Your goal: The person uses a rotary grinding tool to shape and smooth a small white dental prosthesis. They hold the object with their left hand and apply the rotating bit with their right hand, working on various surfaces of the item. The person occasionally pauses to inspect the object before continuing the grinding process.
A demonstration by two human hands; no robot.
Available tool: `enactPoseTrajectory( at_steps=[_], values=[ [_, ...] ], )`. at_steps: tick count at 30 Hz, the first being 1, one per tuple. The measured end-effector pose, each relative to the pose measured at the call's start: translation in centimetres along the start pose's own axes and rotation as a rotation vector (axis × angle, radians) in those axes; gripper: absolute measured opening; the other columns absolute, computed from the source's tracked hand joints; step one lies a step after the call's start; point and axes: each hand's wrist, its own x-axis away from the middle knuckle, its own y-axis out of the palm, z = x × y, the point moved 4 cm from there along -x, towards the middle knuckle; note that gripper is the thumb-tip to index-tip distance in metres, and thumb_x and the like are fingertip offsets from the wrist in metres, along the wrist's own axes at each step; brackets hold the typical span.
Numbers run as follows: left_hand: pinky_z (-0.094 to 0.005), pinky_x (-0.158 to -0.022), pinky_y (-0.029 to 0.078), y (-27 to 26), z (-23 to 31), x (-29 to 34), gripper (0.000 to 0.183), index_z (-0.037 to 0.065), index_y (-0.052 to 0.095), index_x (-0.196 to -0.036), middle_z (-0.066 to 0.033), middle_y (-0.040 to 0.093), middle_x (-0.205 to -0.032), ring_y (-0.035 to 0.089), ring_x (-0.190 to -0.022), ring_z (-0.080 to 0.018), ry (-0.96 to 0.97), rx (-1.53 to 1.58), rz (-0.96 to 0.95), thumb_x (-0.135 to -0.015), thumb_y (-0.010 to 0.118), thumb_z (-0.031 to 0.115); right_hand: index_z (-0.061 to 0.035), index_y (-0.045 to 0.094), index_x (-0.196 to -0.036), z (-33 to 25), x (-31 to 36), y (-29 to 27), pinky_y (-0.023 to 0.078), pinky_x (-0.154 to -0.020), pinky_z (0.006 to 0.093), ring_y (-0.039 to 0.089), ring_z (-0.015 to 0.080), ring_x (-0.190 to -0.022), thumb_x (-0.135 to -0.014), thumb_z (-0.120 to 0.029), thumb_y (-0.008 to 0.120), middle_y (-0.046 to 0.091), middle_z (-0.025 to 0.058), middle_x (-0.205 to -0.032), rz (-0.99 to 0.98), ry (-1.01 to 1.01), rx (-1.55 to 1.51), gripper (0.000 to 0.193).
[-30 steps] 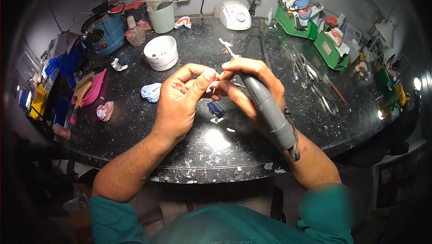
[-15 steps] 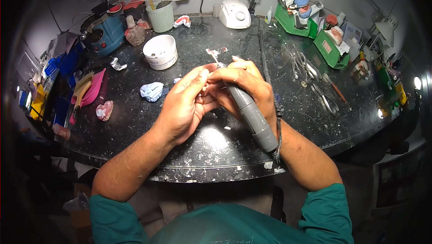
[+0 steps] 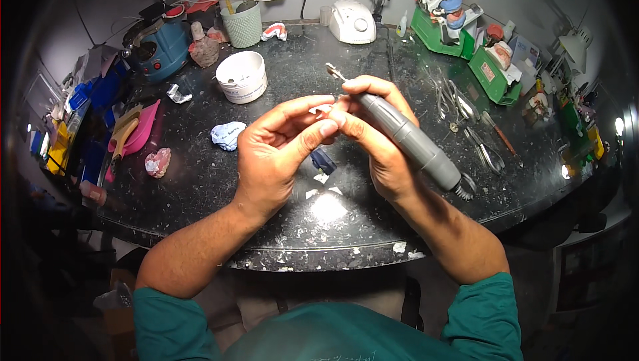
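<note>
My left hand pinches a small whitish piece between thumb and fingers; it is mostly covered, so I cannot tell its kind. My right hand is wrapped round a grey rotary handpiece, and its thumb and fingertip meet the left fingers at the piece. The handpiece slants, its metal tip pointing to the far left, beyond and apart from the piece. Below the hands, a dark blue object lies on the black bench among white scraps.
A white tub, bluish lump and pink lump are on the left, near a pink dustpan. A white control box stands at the back. Metal tools and green bins are on the right.
The handpiece has swung up and right, its tip now away from the left fingers. My right hand has turned with it. The left hand's fingers have shifted, showing the whitish piece.
</note>
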Motion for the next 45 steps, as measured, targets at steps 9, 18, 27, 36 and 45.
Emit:
enactPoseTrajectory(
  at_steps=[9, 18, 27, 36, 45],
  values=[
    [-0.0293, -0.086, 0.06, -1.0, 0.8, -0.1, 0.025, -0.004, 0.068, -0.116, -0.0114, 0.074, -0.105, 0.072, -0.094, -0.0162, 0.109, -0.05, 0.095, -0.092, 0.072, -0.001, -0.0033, 0.071, -0.118, -3.8, 0.4, 0.5, 0.05, -0.097, 0.0414, 0.066, 0.0242, -0.089, -0.081, -0.002, 0.072, 0.071, 0.0123, -0.107, -0.033, -0.54, 0.7, 0.037],
    [-0.0285, -0.087, 0.058, -1.4, 1.5, -0.6, 0.03, -0.006, 0.065, -0.124, -0.0123, 0.073, -0.107, 0.071, -0.096, -0.0151, 0.213, -0.293, 0.044, -0.094, 0.067, -0.005, 0.0023, 0.064, -0.109, -2.4, 0.6, 0.9, 0.053, -0.098, 0.0482, 0.072, 0.0316, -0.095, -0.071, 0.005, 0.071, 0.072, 0.0237, -0.107, -0.17, -0.657, 0.506, 0.039],
    [-0.0294, -0.09, 0.058, -1.7, 1.3, -0.7, 0.028, -0.006, 0.066, -0.123, -0.0138, 0.073, -0.112, 0.071, -0.1, -0.0165, 0.2, -0.391, 0.02, -0.094, 0.066, -0.005, 0.0013, 0.064, -0.108, -2.6, 0.4, 0.4, 0.055, -0.093, 0.0419, 0.071, 0.026, -0.092, -0.077, 0.0, 0.07, 0.072, 0.0214, -0.107, -0.137, -0.626, 0.508, 0.032],
    [-0.0332, -0.089, 0.06, -2.5, 0.0, -1.8, 0.017, -0.004, 0.067, -0.111, -0.0148, 0.073, -0.107, 0.072, -0.098, -0.0203, 0.023, -0.049, 0.028, -0.094, 0.068, -0.001, -0.0058, 0.057, -0.121, 5.0, -8.7, -8.6, 0.054, -0.095, 0.0355, 0.07, 0.0243, -0.107, -0.105, -0.031, 0.056, 0.071, 0.0169, -0.114, 0.341, 0.204, 0.255, 0.03],
    [-0.0275, -0.092, 0.056, -1.9, 0.2, -1.4, 0.019, -0.001, 0.07, -0.113, -0.0101, 0.073, -0.11, 0.069, -0.103, -0.0149, -0.04, -0.205, 0.002, -0.094, 0.07, -0.001, -0.0135, 0.066, -0.111, 11.9, -19.5, -15.2, 0.05, -0.092, 0.0373, 0.068, 0.0262, -0.102, -0.093, -0.026, 0.066, 0.072, 0.0117, -0.102, 0.32, -0.163, 0.894, 0.022]
  ],
)
